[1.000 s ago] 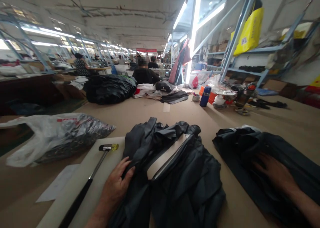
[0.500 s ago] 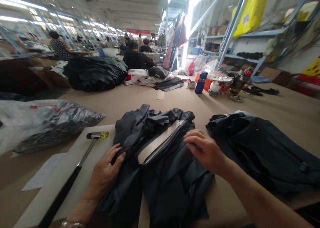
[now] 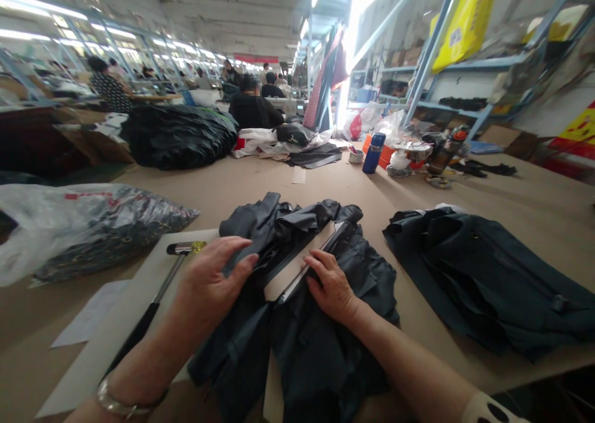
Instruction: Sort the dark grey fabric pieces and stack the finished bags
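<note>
A dark leather-like bag piece (image 3: 334, 348) lies bunched up in front of me, its folds spread over the table. In its middle a beige board strip (image 3: 297, 262) slants across an opening, with a pale edge beside it. My left hand (image 3: 216, 280) is raised over the left folds, thumb and fingers apart, with nothing in it. My right hand (image 3: 332, 287) rests on the right side of the opening, fingertips at the strip's edge and thumb a little apart from them. A mallet (image 3: 179, 256) with a yellow end lies on a white board (image 3: 83, 373), partly behind my left forearm.
On the right lies another dark bag (image 3: 493, 274). A clear plastic bag of dark parts (image 3: 106, 231) sits at the left. Farther back are a stack of dark pieces (image 3: 181, 135), a blue bottle (image 3: 373, 153) and metal shelving (image 3: 418, 70). Several people sit beyond the table.
My left hand has lifted off the left folds and moved up and right. My right hand has come down and left onto the edge of the opening.
</note>
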Action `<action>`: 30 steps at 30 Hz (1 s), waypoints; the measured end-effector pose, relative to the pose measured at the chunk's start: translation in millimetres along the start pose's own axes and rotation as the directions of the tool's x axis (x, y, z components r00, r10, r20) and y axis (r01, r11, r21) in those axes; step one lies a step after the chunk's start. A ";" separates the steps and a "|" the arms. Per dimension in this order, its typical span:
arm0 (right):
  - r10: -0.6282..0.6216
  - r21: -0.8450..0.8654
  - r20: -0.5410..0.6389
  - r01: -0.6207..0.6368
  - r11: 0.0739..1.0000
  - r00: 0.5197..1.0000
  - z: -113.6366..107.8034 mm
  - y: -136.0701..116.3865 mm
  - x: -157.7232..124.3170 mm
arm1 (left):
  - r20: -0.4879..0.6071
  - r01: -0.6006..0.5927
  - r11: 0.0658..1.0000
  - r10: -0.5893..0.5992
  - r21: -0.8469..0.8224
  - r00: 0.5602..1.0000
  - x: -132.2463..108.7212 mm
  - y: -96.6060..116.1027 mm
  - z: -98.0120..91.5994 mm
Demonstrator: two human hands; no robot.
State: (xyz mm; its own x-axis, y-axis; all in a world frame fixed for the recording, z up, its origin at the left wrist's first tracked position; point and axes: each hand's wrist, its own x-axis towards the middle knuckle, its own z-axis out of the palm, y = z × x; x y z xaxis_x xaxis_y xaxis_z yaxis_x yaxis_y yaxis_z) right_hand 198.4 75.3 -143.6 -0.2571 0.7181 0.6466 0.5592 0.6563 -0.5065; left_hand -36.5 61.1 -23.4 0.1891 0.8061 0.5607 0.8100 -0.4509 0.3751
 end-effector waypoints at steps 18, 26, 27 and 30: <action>0.388 0.438 -0.080 -0.317 0.841 0.918 -1.9 12.0 8.8 | 0.441 0.235 0.969 -0.176 -0.083 0.880 46.4 38.0 14.6; 0.583 0.768 0.193 -0.492 0.410 0.789 -37.9 -21.2 33.4 | 0.302 0.475 0.630 -0.369 -0.615 0.879 3.4 55.4 13.7; 0.582 0.794 0.244 -0.505 0.339 0.776 -43.0 -31.1 38.0 | 0.291 0.463 0.659 -0.361 -0.594 0.886 -2.3 57.4 16.1; 0.541 0.835 0.301 -0.491 0.248 0.785 -46.3 -53.9 46.8 | 0.320 0.464 0.678 -0.337 -0.569 0.885 -18.5 65.0 21.3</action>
State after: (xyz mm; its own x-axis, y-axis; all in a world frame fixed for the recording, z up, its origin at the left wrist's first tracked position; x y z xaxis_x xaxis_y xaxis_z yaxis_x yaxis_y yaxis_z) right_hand 192.8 62.9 -59.5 -0.1364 0.9887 0.0623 -0.3935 0.0036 -0.9193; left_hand 24.6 25.1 -25.1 0.0717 0.9884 0.1336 0.3213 -0.1497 0.9351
